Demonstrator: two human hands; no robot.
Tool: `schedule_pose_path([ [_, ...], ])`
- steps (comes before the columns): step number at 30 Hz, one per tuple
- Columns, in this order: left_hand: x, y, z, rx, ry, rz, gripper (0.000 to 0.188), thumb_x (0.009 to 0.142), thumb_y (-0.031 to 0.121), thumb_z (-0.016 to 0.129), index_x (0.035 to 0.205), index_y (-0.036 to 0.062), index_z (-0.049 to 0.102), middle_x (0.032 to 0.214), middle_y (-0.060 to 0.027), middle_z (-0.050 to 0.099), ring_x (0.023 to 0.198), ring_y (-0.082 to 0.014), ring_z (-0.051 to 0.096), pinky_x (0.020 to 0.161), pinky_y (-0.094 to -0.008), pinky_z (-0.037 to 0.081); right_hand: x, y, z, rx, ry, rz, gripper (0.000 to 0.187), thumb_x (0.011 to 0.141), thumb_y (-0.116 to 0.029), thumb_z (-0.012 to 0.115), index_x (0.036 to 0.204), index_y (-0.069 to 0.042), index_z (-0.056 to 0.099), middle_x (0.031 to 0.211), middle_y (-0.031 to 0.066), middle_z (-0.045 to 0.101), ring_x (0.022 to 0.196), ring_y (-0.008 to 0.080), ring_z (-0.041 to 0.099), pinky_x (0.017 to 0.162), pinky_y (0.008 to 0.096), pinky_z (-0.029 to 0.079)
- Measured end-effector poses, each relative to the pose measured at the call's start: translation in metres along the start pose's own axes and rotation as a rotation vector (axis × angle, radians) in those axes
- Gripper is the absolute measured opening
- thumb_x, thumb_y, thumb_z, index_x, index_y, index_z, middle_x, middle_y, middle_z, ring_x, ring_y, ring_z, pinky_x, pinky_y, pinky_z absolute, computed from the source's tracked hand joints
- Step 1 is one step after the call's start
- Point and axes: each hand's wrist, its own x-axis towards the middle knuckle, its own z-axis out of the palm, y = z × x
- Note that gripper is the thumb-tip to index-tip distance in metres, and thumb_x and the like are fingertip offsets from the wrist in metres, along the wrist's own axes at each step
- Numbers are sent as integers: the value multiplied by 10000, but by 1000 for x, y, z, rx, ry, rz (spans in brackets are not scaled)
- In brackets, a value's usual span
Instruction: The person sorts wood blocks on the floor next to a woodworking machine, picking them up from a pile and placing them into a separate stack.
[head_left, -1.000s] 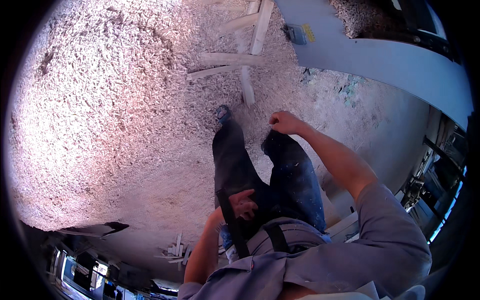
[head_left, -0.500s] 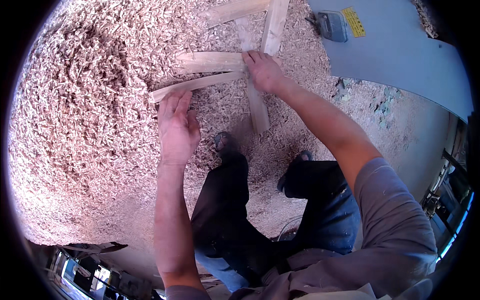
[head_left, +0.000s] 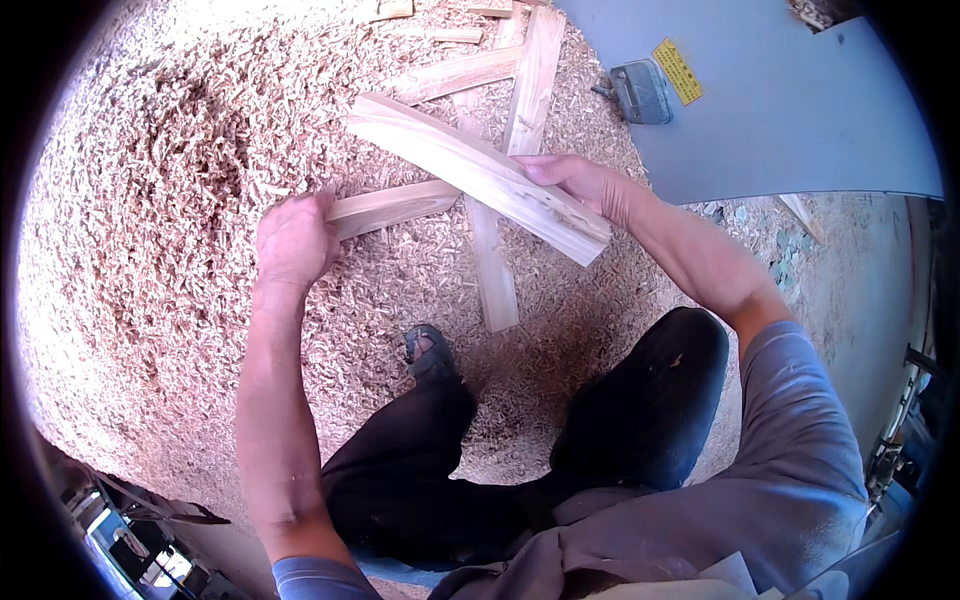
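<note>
My right hand (head_left: 582, 184) is closed on a pale wooden board (head_left: 470, 170), gripping its edge toward the right end. That board is raised and slants from upper left to lower right, hiding parts of the wood below it. My left hand (head_left: 296, 238) is wrapped round the left end of a shorter wooden board (head_left: 392, 208), whose right end passes close to the raised board. Beneath them a narrow wooden strip (head_left: 490, 270) lies on the wood shavings (head_left: 190, 300). Farther off, another board (head_left: 535, 75) and a crossing piece of wood (head_left: 455, 76) rest there too.
A blue-grey panel (head_left: 780, 110) with a grey box-like fitting (head_left: 641, 92) and a yellow label (head_left: 679, 70) stands at the upper right. Smaller wood offcuts (head_left: 455, 35) lie at the far edge. My sandalled foot (head_left: 428, 350) is near the strip's lower end.
My right hand has lifted one board and turned it aslant. My left hand has moved left and closed round the other board's end. The view has shifted and my legs are bent wider.
</note>
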Motion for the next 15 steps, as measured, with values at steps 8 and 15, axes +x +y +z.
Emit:
schedule_pose_path([
  [8,-28,-7,-60,-522,8,-235,322,840,62,732,1154,-9,743,944,-163,770,733,-210,725,680,-364,583,-66,21,-5,126,65,-232,654,859,-170,709,1445,39,505,1164,168,706,1053,220,702,935,329,554],
  [15,-38,92,-42,-1358,-189,-466,400,955,50,634,1326,-93,595,1003,-196,747,751,-234,727,664,-331,607,-86,41,21,328,124,-221,525,932,-177,668,1367,85,536,1196,191,682,1044,276,704,943,404,566],
])
